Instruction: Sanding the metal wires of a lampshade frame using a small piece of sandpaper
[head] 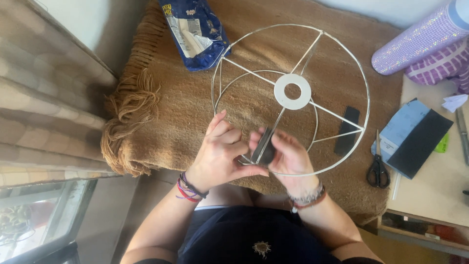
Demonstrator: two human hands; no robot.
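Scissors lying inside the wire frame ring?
No: the scissors lie outside the wire lampshade frame, to its right, on the brown blanket's edge.

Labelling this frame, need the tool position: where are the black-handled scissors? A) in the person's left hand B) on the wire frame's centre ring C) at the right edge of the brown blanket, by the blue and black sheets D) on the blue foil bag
C: the scissors lie at the right edge of the brown blanket, beside the blue and black sheets; both hands are busy at the wire frame.
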